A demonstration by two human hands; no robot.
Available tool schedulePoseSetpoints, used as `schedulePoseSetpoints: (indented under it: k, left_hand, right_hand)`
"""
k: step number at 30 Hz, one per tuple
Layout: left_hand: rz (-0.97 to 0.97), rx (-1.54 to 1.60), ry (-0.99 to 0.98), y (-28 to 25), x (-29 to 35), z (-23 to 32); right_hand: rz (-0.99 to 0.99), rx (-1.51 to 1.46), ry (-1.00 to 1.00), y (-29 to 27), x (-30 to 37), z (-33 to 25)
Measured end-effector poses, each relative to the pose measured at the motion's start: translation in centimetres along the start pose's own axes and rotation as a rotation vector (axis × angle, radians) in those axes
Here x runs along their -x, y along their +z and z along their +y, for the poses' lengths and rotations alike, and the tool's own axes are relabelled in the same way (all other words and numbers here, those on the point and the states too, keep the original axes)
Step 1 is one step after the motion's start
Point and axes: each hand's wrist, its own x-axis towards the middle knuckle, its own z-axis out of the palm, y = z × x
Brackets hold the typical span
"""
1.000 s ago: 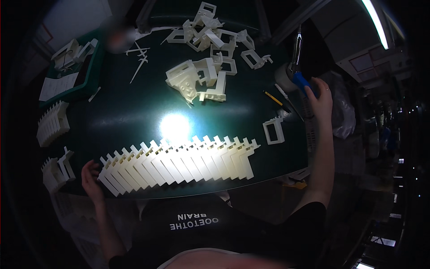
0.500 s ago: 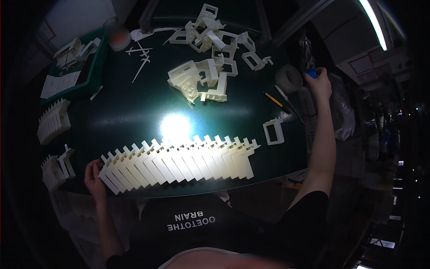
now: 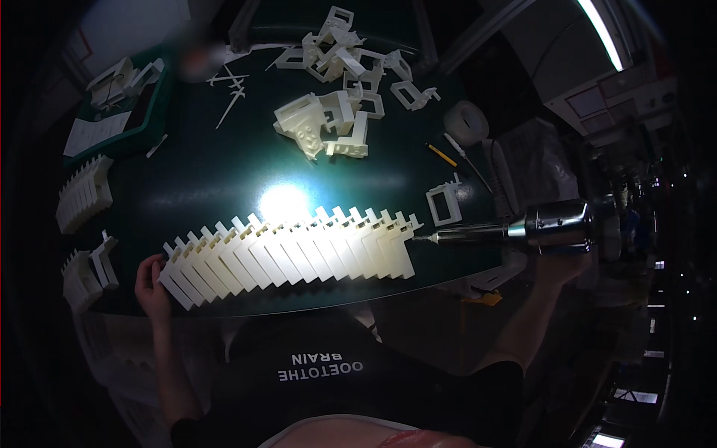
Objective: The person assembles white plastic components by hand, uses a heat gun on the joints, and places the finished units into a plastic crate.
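Observation:
A long slanting row of cream-white plastic brackets [image 3: 287, 257] stands side by side along the table's near edge. At the row's left end my left hand [image 3: 153, 287] presses in, its fingers bent around the outermost bracket. My right hand [image 3: 565, 269], partly hidden, grips a shiny metal power screwdriver [image 3: 549, 228] held level off to the right. Its tapered nose points left, and the thin bit is at the right end of the row; whether it touches the last bracket I cannot tell. Just above the nose lies a single white frame-shaped part [image 3: 444, 204].
A heap of loose white parts [image 3: 340, 60] lies at the back, with bigger housings [image 3: 300, 123] before it. Thin sprues [image 3: 230, 93], a green tray [image 3: 158, 123], stacked brackets [image 3: 86, 194], a tape roll [image 3: 467, 122] and a yellow pen [image 3: 441, 154] surround the work.
My right hand has brought the screwdriver from the far right back toward me, turning it to point left at the row's end. My left hand stays at the left end.

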Motion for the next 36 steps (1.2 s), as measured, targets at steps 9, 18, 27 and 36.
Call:
schedulePoseSetpoints:
  k: [9,18,27,36]
  left_hand:
    - [0.008,-0.039,0.008,-0.1,0.1,0.2]
    - [0.013,-0.032,0.001,-0.1,0.2,0.0]
    - [-0.006,-0.011,0.01,0.0,0.2,0.4]
    - [0.008,-0.027,0.018,0.1,0.3,0.4]
  right_hand:
    - [-0.019,-0.088,-0.066,1.0,0.5,-1.9]
    - [-0.059,-0.098,-0.091,1.9,0.4,-2.0]
    - [-0.047,-0.111,-0.108,2.9,-0.1,-3.0]
    - [-0.047,-0.07,-0.155,4.1,-0.8,-4.6]
